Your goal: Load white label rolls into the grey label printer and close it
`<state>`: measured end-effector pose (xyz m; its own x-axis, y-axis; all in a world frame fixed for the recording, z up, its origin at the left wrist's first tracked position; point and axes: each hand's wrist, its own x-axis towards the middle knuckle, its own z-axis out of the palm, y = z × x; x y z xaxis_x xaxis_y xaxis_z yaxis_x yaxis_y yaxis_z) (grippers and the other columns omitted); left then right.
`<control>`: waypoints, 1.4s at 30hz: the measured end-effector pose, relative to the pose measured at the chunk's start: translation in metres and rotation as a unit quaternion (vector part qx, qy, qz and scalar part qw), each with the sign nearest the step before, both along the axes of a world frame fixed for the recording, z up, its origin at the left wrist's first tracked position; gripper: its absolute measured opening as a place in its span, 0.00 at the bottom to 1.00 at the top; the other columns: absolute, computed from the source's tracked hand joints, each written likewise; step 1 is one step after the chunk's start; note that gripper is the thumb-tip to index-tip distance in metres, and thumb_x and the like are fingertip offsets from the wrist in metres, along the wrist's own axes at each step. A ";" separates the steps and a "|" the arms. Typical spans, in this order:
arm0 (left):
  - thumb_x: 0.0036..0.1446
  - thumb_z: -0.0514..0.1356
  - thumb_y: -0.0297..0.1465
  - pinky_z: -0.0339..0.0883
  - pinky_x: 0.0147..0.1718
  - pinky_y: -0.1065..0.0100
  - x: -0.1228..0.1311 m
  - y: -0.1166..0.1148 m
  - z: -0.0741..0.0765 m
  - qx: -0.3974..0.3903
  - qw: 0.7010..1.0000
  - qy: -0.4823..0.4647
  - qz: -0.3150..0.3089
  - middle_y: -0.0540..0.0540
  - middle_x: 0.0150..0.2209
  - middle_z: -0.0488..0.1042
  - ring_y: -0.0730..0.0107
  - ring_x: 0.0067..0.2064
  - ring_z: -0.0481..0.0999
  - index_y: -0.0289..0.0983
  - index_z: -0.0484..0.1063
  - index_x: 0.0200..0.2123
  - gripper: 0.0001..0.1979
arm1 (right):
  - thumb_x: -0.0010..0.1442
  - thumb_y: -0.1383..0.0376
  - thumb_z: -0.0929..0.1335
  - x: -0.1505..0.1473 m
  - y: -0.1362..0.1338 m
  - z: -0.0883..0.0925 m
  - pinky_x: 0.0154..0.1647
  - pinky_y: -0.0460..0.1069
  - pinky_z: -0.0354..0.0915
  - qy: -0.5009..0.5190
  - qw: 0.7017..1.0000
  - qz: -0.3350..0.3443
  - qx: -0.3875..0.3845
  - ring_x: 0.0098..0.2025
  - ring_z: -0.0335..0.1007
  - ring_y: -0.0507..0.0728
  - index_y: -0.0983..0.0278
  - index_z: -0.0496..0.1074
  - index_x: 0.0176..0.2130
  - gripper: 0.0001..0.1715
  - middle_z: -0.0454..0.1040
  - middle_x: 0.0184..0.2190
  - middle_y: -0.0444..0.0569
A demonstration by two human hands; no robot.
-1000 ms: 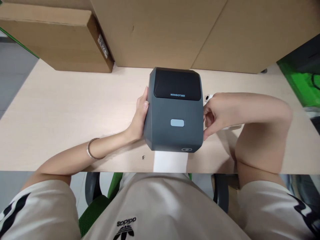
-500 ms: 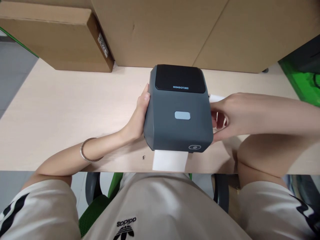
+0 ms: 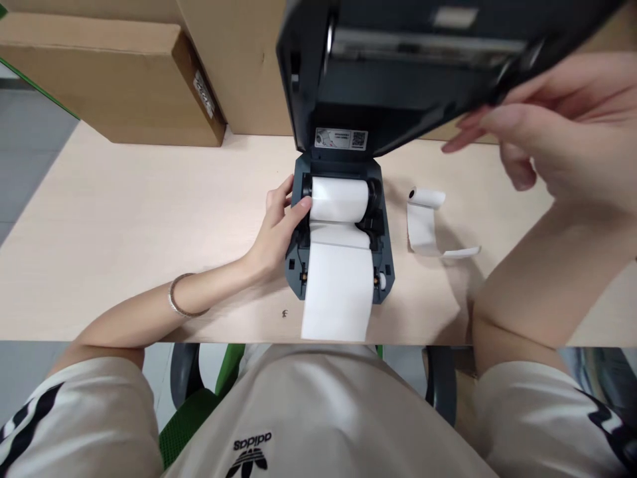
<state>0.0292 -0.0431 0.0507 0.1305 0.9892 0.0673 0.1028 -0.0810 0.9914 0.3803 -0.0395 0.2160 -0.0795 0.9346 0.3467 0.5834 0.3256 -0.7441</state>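
Note:
A dark grey label printer (image 3: 383,265) stands on the table with its lid (image 3: 408,93) raised. Inside lies a white label roll (image 3: 340,199), its strip (image 3: 338,292) running out over the front edge. My left hand (image 3: 279,226) grips the printer's left side, the thumb over the rim beside the roll and the other fingers partly hidden outside. High on the right, my right hand (image 3: 557,133) is at the lid's right edge with curled fingers, holding it up; the lid is slightly blurred.
A small paper roll (image 3: 428,198) with a loose tail lies right of the printer. Behind stand a brown cardboard box (image 3: 99,86) on the left and a larger cardboard panel (image 3: 239,66). A tiny dark mark (image 3: 284,313) shows near the table's front edge.
The printer's lid has swung up from closed to open, showing the label roll inside. My right hand has risen from the printer's right side along with the lid; my left stays at the left side.

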 end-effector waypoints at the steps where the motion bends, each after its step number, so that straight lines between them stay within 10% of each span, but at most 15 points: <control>1: 0.71 0.70 0.65 0.73 0.84 0.41 -0.002 0.000 -0.001 -0.003 1.000 0.003 -0.007 0.40 0.79 0.70 0.39 0.82 0.73 0.52 0.71 0.79 0.43 | 0.69 0.36 0.85 -0.003 0.005 -0.004 0.34 0.61 0.63 0.007 1.000 0.003 0.009 0.26 0.62 0.52 0.48 0.94 0.46 0.23 0.90 0.46 0.54; 11: 0.63 0.73 0.46 0.83 0.71 0.41 -0.009 0.007 -0.001 0.026 0.995 0.084 -0.042 0.35 0.80 0.68 0.36 0.77 0.76 0.49 0.64 0.82 0.47 | 0.65 0.34 0.83 -0.004 0.046 -0.026 0.32 0.57 0.66 0.013 0.988 0.080 -0.131 0.28 0.74 0.54 0.47 0.77 0.78 0.52 0.91 0.61 0.51; 14: 0.63 0.69 0.40 0.84 0.70 0.43 -0.010 0.007 -0.002 0.032 0.995 0.088 -0.044 0.37 0.78 0.70 0.38 0.77 0.77 0.49 0.64 0.82 0.46 | 0.69 0.40 0.79 -0.015 0.047 -0.033 0.52 0.64 0.78 -0.104 0.984 0.059 -0.129 0.48 0.85 0.66 0.53 0.75 0.81 0.51 0.89 0.64 0.57; 18: 0.62 0.68 0.38 0.86 0.64 0.45 -0.011 0.008 -0.003 0.046 0.994 0.091 -0.039 0.36 0.74 0.73 0.39 0.75 0.78 0.46 0.64 0.83 0.47 | 0.76 0.43 0.73 -0.052 0.039 -0.048 0.83 0.74 0.65 -0.318 0.940 0.123 -0.029 0.74 0.77 0.78 0.62 0.81 0.76 0.41 0.85 0.68 0.61; 27: 0.61 0.66 0.34 0.78 0.74 0.44 -0.008 0.012 -0.006 0.080 0.991 0.096 -0.041 0.42 0.64 0.76 0.43 0.72 0.77 0.49 0.69 0.82 0.45 | 0.69 0.49 0.76 -0.087 0.038 -0.094 0.76 0.73 0.70 -0.392 0.901 0.188 0.006 0.70 0.82 0.79 0.63 0.75 0.81 0.49 0.84 0.72 0.62; 35: 0.62 0.65 0.36 0.82 0.67 0.44 -0.007 0.009 -0.004 0.080 0.991 0.101 -0.047 0.39 0.65 0.74 0.40 0.72 0.77 0.47 0.66 0.84 0.46 | 0.61 0.54 0.80 -0.083 0.026 -0.056 0.84 0.75 0.67 -0.368 0.914 0.168 0.036 0.74 0.79 0.79 0.60 0.79 0.74 0.46 0.84 0.70 0.59; 42: 0.63 0.67 0.36 0.85 0.64 0.48 -0.011 0.012 -0.011 0.090 0.992 0.076 -0.054 0.41 0.65 0.75 0.45 0.70 0.79 0.51 0.68 0.83 0.45 | 0.58 0.23 0.83 -0.007 -0.001 0.000 0.80 0.65 0.73 -0.194 0.975 0.090 0.063 0.77 0.77 0.74 0.44 0.80 0.73 0.57 0.77 0.77 0.53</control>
<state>0.0178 -0.0306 0.0394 0.2563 0.9430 0.2122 0.2316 -0.2731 0.9337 0.3733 -0.0410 0.2164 -0.3867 0.8448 0.3697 0.7376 0.5240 -0.4258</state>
